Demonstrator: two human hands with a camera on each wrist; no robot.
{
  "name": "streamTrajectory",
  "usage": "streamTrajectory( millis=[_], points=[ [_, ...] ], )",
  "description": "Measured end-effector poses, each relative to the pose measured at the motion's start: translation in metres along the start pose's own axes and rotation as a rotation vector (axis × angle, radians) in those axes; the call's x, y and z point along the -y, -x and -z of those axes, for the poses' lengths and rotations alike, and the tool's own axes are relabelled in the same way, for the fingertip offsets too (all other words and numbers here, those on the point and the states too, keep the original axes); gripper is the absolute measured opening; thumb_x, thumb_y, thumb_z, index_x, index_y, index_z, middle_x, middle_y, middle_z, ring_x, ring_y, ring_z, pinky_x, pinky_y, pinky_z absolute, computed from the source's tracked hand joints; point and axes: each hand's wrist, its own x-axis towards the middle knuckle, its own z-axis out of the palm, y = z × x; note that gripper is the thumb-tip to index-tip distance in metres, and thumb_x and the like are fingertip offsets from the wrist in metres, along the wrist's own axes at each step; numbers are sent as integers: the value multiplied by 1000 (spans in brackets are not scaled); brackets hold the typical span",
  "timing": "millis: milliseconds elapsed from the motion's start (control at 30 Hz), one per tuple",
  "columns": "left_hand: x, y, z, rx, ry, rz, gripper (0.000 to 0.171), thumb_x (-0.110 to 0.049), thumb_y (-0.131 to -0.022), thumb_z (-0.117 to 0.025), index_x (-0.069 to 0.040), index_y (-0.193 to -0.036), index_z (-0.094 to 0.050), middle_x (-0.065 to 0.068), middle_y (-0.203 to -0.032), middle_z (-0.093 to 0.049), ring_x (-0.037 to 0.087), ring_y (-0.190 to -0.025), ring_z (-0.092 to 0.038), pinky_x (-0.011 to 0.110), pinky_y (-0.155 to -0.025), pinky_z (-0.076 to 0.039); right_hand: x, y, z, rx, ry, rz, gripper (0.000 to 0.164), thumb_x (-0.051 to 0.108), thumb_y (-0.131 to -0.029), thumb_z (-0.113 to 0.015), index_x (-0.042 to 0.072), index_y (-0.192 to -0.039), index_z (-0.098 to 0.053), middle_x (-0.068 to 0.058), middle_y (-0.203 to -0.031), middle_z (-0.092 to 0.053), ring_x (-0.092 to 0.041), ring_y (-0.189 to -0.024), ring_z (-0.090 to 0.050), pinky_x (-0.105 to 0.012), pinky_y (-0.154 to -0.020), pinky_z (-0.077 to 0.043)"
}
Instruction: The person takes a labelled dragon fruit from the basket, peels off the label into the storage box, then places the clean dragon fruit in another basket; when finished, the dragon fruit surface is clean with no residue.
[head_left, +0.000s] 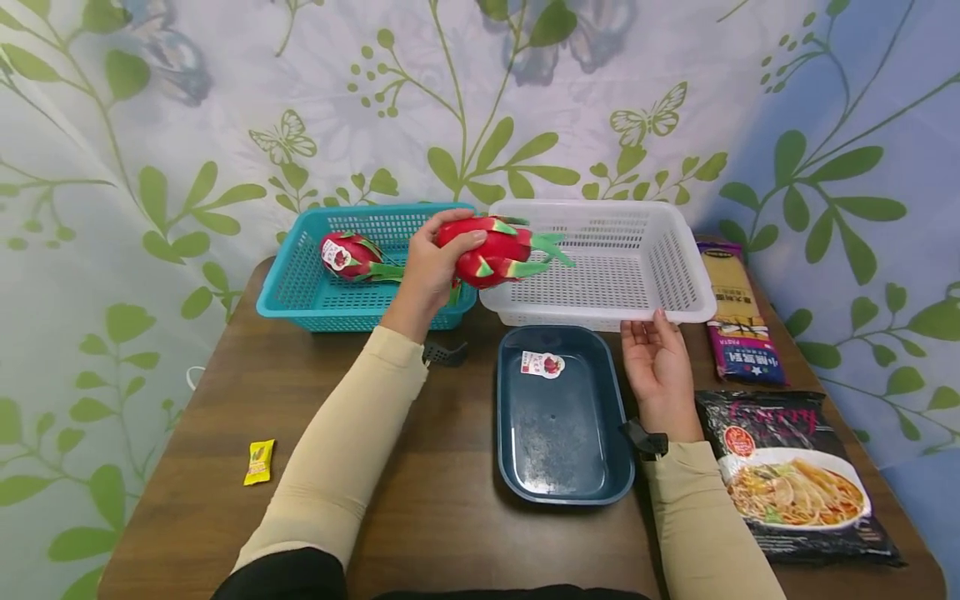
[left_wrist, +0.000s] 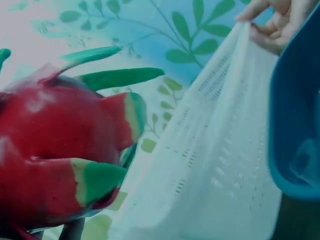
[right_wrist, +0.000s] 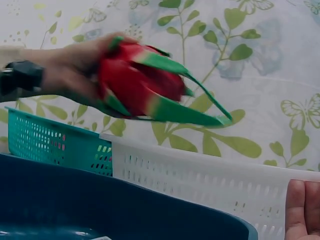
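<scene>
In the head view my left hand [head_left: 431,267] grips a red dragon fruit [head_left: 495,250] with green-tipped scales. It holds the fruit above the meeting ends of a teal basket [head_left: 322,321] and a white basket [head_left: 592,317]. My right hand [head_left: 660,375] is palm up at the white basket's front rim, pinching it between thumb and fingers. Inside the teal basket lies another dragon fruit [head_left: 360,258] with a white label; more red and green shows there behind my left wrist. The right wrist view shows the held dragon fruit [right_wrist: 145,82] pointing its leaves rightward.
A dark blue tray [head_left: 555,417] with a dragon fruit sticker [head_left: 542,364] stands before the white basket. To the right lie a pasta pack [head_left: 738,317] and a black noodle bag [head_left: 795,483]. A small yellow packet [head_left: 259,462] is at left. A patterned cloth [head_left: 480,100] hangs behind.
</scene>
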Motion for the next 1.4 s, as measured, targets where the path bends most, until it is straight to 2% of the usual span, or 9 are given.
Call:
streamTrajectory(
  millis=[167, 300, 500, 667, 900, 1033, 1233, 1300, 1400],
  points=[
    [11, -28, -35, 11, -124, 90, 44, -24, -86, -90, -20, -126, -73, 2, -136, -58, 24, -124, -55, 40, -87, -61, 3, 1, -2, 0, 4, -7, 47, 1, -103, -65, 13, -144, -45, -16, -134, -58, -28, -111, -64, -40, -102, -53],
    [18, -52, -56, 52, -223, 125, 44, -27, -86, -90, -20, -126, -73, 1, -131, -59, 21, -121, -56, 37, -85, -61, 3, 1, -1, -9, 5, -12, 49, 2, -102, -66, 13, -145, -46, -16, -135, -58, -28, -113, -65, -41, -103, -52],
    [37, -81, -66, 67, -329, 185, 44, -28, -88, -88, -19, -127, -71, 2, -130, -59, 21, -117, -58, 37, -84, -61, 1, 1, 1, -9, 34, -16, 36, 4, -104, -62, 8, -138, -50, -17, -123, -62, -28, -105, -67, -39, -97, -56],
    [56, -88, -74, 51, -366, 236, 38, -27, -87, -89, -20, -121, -72, 2, -128, -59, 21, -115, -58, 37, -84, -61, -2, 0, 2, 5, 64, 10, 40, 5, -104, -63, 6, -141, -49, -18, -126, -62, -29, -109, -68, -39, -99, -55],
    [78, -96, -89, 73, -344, 207, 44, -26, -93, -83, -13, -133, -69, 4, -129, -59, 22, -116, -58, 36, -87, -60, 2, 3, 3, 20, 69, 21, 41, 4, -106, -59, 7, -145, -46, -18, -128, -63, -29, -112, -68, -39, -101, -53],
    [81, -96, -89, 61, -385, 210, 43, -27, -94, -82, -12, -133, -69, 3, -128, -59, 20, -116, -56, 36, -87, -60, 1, 3, 1, 11, 74, 21, 41, 4, -104, -62, 6, -143, -48, -18, -127, -63, -29, -109, -68, -39, -100, -54],
    [78, -95, -83, 26, -323, 246, 44, -10, -93, -81, -6, -135, -67, 15, -140, -57, 30, -125, -57, 40, -94, -58, 1, 2, 1, -2, 79, 29, 38, 4, -104, -61, 5, -141, -50, -18, -125, -63, -28, -106, -68, -38, -99, -55],
    [77, -96, -81, -8, -382, 254, 47, -5, -94, -80, -6, -138, -65, 17, -147, -54, 30, -130, -53, 40, -98, -56, 1, 2, 1, -4, 69, 21, 37, 4, -105, -60, 5, -141, -51, -18, -125, -64, -28, -107, -68, -38, -100, -54],
    [77, -98, -80, -29, -584, 224, 48, -6, -95, -78, -10, -141, -63, 14, -151, -53, 27, -135, -49, 37, -102, -53, 2, 1, 1, -1, 70, 16, 37, 4, -105, -60, 6, -141, -52, -18, -125, -65, -29, -107, -69, -39, -101, -54]
  ],
)
